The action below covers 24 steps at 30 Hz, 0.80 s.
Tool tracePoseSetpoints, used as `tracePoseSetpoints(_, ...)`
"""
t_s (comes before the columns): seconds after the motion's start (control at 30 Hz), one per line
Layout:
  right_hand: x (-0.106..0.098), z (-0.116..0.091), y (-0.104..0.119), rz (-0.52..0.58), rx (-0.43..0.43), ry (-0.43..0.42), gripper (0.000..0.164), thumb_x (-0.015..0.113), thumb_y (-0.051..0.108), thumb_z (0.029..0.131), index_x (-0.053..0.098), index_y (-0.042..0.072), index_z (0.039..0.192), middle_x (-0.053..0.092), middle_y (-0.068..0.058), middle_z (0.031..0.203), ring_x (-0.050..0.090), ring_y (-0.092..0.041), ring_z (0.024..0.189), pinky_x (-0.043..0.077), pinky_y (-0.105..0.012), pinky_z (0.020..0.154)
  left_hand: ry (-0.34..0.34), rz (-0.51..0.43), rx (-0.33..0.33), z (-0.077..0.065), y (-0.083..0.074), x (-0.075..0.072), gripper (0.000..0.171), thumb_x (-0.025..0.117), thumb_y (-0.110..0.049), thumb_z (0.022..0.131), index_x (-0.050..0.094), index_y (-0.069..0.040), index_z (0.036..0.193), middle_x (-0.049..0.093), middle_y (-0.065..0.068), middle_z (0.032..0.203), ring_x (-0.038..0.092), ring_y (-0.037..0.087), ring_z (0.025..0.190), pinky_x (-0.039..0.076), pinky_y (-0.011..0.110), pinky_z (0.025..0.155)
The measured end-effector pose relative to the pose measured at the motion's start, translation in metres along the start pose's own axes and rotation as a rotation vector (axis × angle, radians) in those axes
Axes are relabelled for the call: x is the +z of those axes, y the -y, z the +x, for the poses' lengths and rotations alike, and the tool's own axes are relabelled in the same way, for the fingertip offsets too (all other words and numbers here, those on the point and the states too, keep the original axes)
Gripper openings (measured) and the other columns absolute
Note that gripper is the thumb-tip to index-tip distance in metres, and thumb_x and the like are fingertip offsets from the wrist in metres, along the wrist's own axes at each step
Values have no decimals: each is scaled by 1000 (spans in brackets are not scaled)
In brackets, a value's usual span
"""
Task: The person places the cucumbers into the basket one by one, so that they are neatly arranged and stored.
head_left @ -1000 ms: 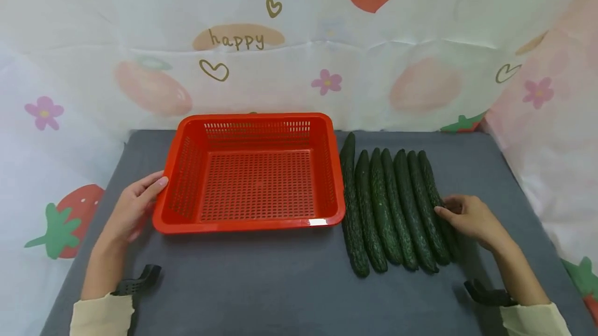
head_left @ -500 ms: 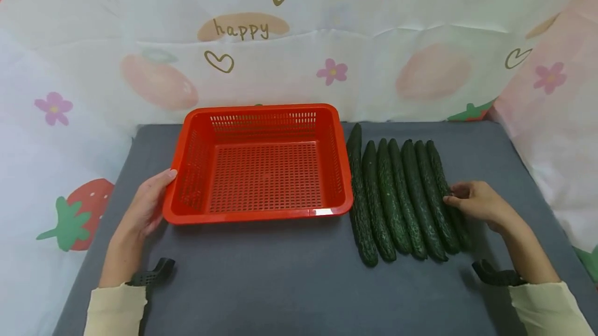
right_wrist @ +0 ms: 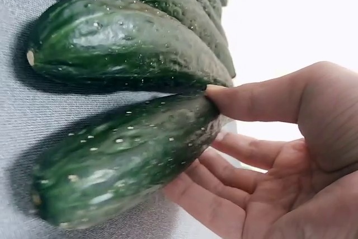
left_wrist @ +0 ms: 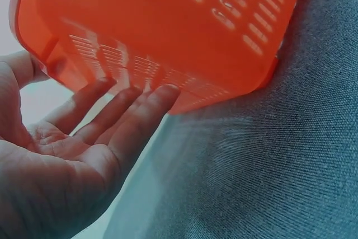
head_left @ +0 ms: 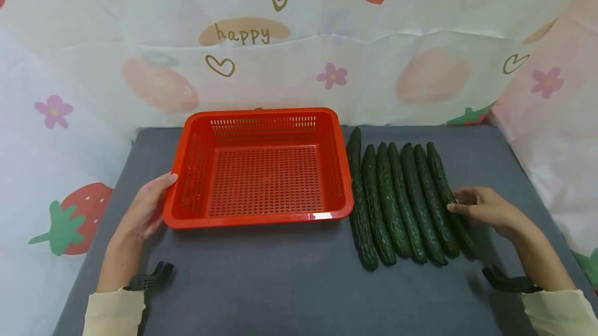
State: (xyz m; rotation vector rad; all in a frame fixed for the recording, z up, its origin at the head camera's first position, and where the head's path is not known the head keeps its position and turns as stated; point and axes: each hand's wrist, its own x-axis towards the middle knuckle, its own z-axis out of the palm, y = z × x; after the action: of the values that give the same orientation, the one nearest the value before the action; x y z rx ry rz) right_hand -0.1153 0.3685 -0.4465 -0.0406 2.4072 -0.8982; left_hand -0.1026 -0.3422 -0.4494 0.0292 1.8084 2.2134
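A red plastic basket [head_left: 252,220] with slotted walls sits on the grey cloth with nothing in it. At its left side, my left hand [head_left: 146,210] grips the rim, thumb over the edge and fingers [left_wrist: 137,121] against the outer wall. Several dark green cucumbers [head_left: 388,206] lie side by side just right of the basket. My right hand [head_left: 490,210] holds the rightmost cucumber [right_wrist: 123,160] around its middle, thumb on one side and fingers on the other. The near end of that cucumber stands slightly apart from its neighbour [right_wrist: 123,43]; it still lies on the cloth.
A grey cloth [head_left: 280,284] covers the table. A printed curtain [head_left: 299,81] hangs behind and on both sides, close behind the basket's back rim. Black wrist mounts [head_left: 151,276] jut inward from both forearms.
The rightmost cucumber has shifted a little right, away from the row, with my right hand. My left hand stays at the basket's rim. The head view has shifted slightly.
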Motion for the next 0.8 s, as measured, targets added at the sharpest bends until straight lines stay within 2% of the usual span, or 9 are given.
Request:
tracePoseSetpoints(0.13,-1,-4,3,13,-1,-30,75,52,37,112,25,-15,159,32,-48,156,39,-65,140,57,-61,99,-8,14,2,-1,1,-1,28,44,-20,114,67,-19,129,80,-6,107,78,8,89,64,24,80)
tracePoseSetpoints(0.37,-1,-9,21,12,-83,-148,73,56,37,111,29,-9,160,38,-45,156,43,-63,140,54,-66,102,-2,29,10,0,2,0,27,44,-21,115,65,-18,130,79,-5,109,78,8,91,64,24,81)
tracePoseSetpoints(0.6,6,-9,47,67,-125,-149,74,56,38,111,27,-6,163,34,-40,163,40,-61,146,50,-65,108,-30,18,-11,-1,1,1,26,46,-23,114,67,-20,130,79,-6,109,78,7,90,64,24,81)
tracePoseSetpoints(0.8,9,-8,65,114,-158,-134,77,54,42,111,23,-2,166,31,-37,166,39,-58,148,47,-66,110,-20,6,-8,0,0,2,27,45,-23,114,68,-19,128,80,-5,106,78,8,89,64,24,81)
